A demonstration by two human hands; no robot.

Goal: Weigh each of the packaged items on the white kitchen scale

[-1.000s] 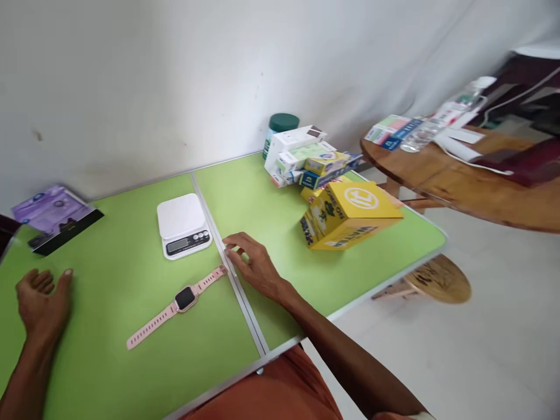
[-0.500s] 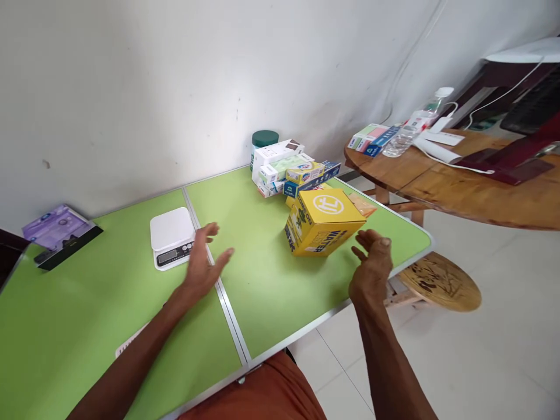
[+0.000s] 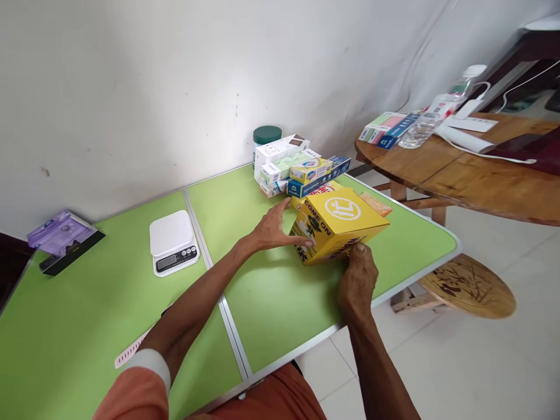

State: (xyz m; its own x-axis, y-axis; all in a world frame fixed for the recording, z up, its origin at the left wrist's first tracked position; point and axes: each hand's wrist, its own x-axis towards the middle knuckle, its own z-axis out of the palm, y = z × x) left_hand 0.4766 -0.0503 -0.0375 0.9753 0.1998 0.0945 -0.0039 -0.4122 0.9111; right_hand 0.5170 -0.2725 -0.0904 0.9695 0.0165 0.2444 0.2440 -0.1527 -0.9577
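A yellow cardboard box (image 3: 345, 217) with a white round logo and "COME ON" lettering stands on the right half of the green folding table. My left hand (image 3: 275, 230) is at the box's left side, thumb lying against the printed face, fingers stretched out and apart from the thumb. At the lower front edge, my right hand (image 3: 359, 283) has its fingers curled in and its thumb against the box; the fingertips are partly hidden. A white kitchen scale (image 3: 172, 242) lies left of the table's seam, and a pink strap (image 3: 129, 352) shows beside my left forearm.
Behind the yellow box, several small cartons (image 3: 284, 157) are piled by a green-lidded jar (image 3: 267, 135). A purple and black box (image 3: 65, 239) lies far left. A round wooden table (image 3: 494, 189) with a plastic bottle (image 3: 431, 119) and a wooden stool (image 3: 470, 286) are on the right.
My left hand has moved right, from beside the scale to the yellow box. My right hand has come in to the box's front edge, its fingers curling. The view has shifted slightly.
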